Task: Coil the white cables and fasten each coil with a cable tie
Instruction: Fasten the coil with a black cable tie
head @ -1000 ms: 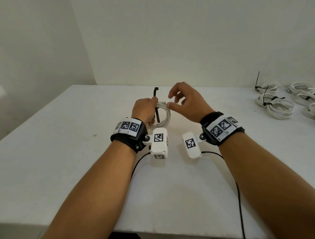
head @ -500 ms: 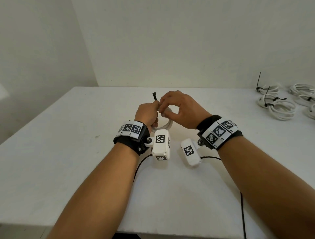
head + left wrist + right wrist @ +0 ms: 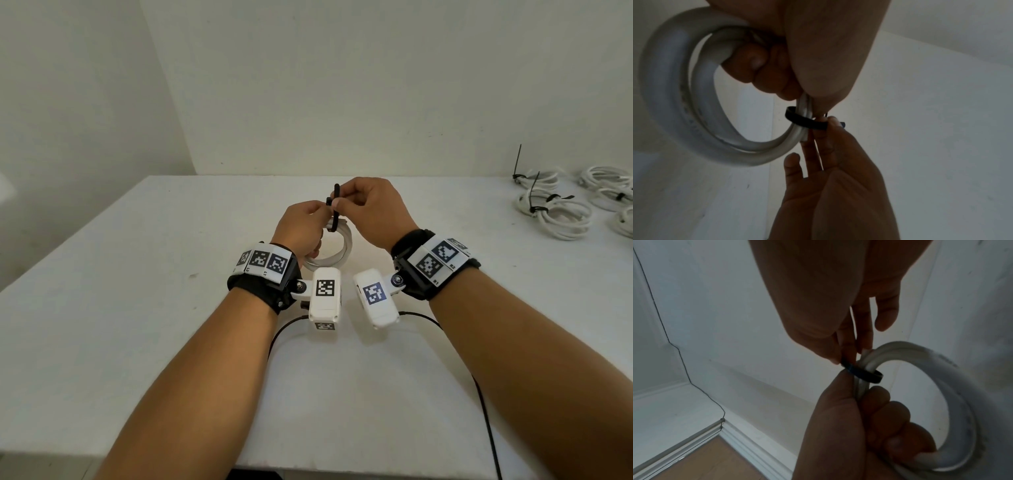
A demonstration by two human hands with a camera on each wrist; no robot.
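Left wrist view shows it best: the left hand's fingers (image 3: 764, 68) are curled through the coil of white round cable (image 3: 674, 104), thumb clamped on the outside, so the coil is gripped right at the spot where the strands bunch together. Around that bunch sits the black plastic cable tie (image 3: 805, 121), looped loosely rather than cinched. The right hand's fingers (image 3: 830, 120) are pressed together, pinching the tie next to the coil, with the other fingers left relaxed below.

From the head camera, the left hand (image 3: 301, 229) and right hand (image 3: 373, 212) meet above the middle of the white counter (image 3: 137, 308), holding the coil (image 3: 337, 246) upright and off the surface, tail of the tie (image 3: 336, 192) poking up between them.

Far right of the counter there's a pile of coiled white cables (image 3: 561, 212), well apart from the hands, some with black ties on them.
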